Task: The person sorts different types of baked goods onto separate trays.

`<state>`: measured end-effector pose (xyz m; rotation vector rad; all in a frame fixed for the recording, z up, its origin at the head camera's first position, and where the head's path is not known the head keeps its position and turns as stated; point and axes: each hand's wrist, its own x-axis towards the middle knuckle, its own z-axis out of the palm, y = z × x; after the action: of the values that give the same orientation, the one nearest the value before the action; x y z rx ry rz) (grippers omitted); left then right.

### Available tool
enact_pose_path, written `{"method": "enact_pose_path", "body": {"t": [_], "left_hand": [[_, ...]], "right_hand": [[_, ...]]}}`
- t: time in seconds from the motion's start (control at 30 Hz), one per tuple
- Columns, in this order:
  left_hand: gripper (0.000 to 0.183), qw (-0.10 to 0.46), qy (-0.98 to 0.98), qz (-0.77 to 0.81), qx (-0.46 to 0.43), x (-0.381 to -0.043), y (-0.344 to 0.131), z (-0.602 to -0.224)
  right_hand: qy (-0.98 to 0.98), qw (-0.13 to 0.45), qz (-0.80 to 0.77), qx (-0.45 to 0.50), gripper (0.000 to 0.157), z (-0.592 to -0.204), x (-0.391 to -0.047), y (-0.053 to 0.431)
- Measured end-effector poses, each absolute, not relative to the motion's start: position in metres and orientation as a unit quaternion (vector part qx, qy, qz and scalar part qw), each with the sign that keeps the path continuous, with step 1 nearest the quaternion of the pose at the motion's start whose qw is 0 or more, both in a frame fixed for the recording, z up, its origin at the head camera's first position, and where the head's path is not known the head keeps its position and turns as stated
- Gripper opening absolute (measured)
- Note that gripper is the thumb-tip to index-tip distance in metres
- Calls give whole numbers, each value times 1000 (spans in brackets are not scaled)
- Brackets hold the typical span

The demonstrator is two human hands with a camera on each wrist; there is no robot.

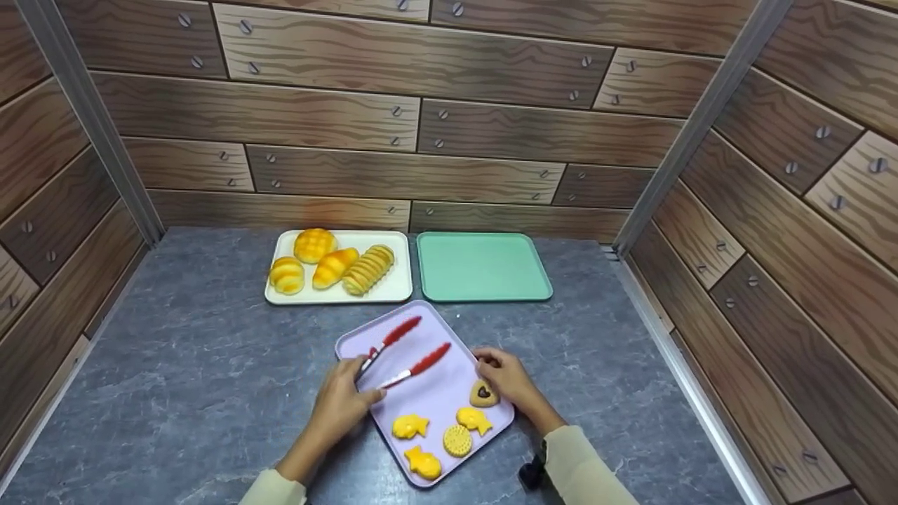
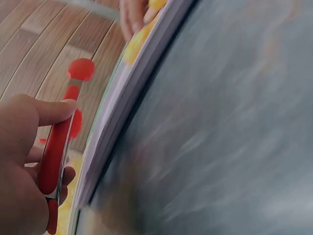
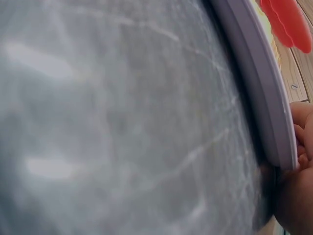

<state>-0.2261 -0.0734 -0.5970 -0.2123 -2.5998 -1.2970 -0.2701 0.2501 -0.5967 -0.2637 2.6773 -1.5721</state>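
My left hand (image 1: 345,396) holds a pair of red-and-silver tongs (image 2: 56,152), thumb along one arm. Their red tips (image 1: 430,359) stand spread apart over a lilac tray (image 1: 428,403), which lies at an angle. My right hand (image 1: 511,381) grips the tray's right rim with curled fingers, beside a heart-shaped cookie (image 1: 484,394) with a dark centre. Toward the tray's near end lie a round yellow biscuit (image 1: 457,441) and three yellow fish-shaped pieces (image 1: 410,426). In the right wrist view, the fingers (image 3: 301,115) show at the lilac rim.
Behind the lilac tray, a white tray (image 1: 393,291) carries several bread pieces (image 1: 335,268). A green tray (image 1: 484,266) stands to its right. Wood-patterned walls (image 1: 351,126) enclose the grey table (image 1: 210,365) at the back and sides. A small black object (image 1: 531,475) is near the right sleeve.
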Motion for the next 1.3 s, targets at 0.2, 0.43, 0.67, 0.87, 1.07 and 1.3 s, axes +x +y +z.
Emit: {"method": "enact_pose_path", "body": {"t": [0.2, 0.43, 0.67, 0.87, 1.07, 1.3], "left_hand": [[64, 55, -897, -420, -129, -210, -56, -595], [60, 8, -903, -391, -180, -208, -47, -593], [54, 12, -906, -361, -220, -218, -46, -589], [56, 19, -908, -339, -245, -227, -54, -584], [56, 22, -906, -334, -258, -232, -66, -582], [57, 10, -905, -339, -256, -234, -79, -581]], "right_hand": [[853, 14, -514, -85, 25, -594, -269, 251], [860, 23, -506, -61, 26, -613, -280, 257], [860, 24, -507, -54, 26, -624, -286, 263], [866, 29, -495, -60, 27, -624, -285, 263], [865, 28, -497, -63, 26, -622, -284, 261], [861, 29, -503, -66, 26, -623, -284, 261]]}}
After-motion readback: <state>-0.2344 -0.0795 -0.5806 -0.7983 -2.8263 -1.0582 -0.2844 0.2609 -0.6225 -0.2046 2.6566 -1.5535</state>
